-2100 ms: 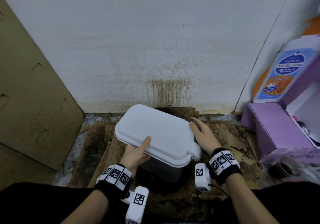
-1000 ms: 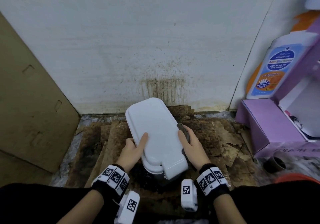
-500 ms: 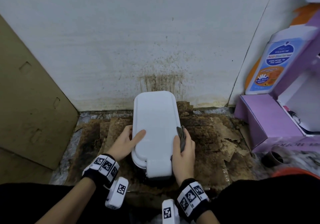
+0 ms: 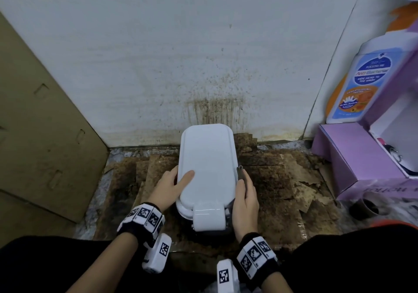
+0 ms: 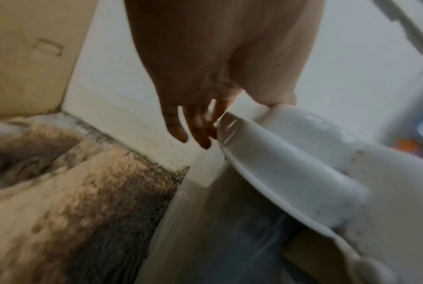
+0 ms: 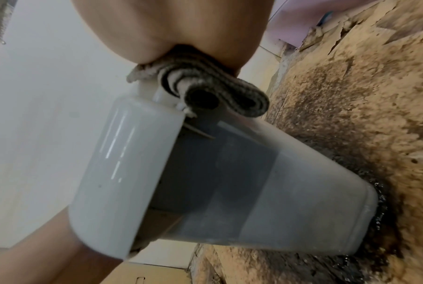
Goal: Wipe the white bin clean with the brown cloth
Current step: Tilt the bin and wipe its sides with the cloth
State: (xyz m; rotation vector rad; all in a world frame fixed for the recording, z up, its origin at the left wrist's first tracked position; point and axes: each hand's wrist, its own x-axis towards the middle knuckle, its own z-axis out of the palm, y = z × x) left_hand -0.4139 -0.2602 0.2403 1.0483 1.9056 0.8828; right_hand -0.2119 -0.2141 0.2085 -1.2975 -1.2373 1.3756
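The white bin point(image 4: 208, 157) stands on the stained floor, lid closed, its front latch point(image 4: 209, 218) facing me. My left hand point(image 4: 174, 184) grips the lid's left edge, thumb on top and fingers down the side. In the left wrist view the fingers point(image 5: 198, 130) lie along the lid rim point(image 5: 290, 173). My right hand point(image 4: 245, 197) holds the folded brown cloth point(image 4: 240, 172) against the bin's right side. The right wrist view shows the cloth point(image 6: 205, 92) rolled under my palm, just above the bin's translucent grey body point(image 6: 266, 182).
Dirty, peeling cardboard point(image 4: 282, 179) covers the floor around the bin. A stained white wall point(image 4: 214, 111) rises just behind it. A brown cardboard panel point(image 4: 40, 145) leans at the left. A purple box point(image 4: 362, 163), a wash bottle point(image 4: 362, 82) and a small dark cup point(image 4: 364, 209) stand at the right.
Both hands have turned the bin from lying crosswise to pointing lengthwise at the wall, latch towards me. The right hand with the cloth has slid along the bin's right side.
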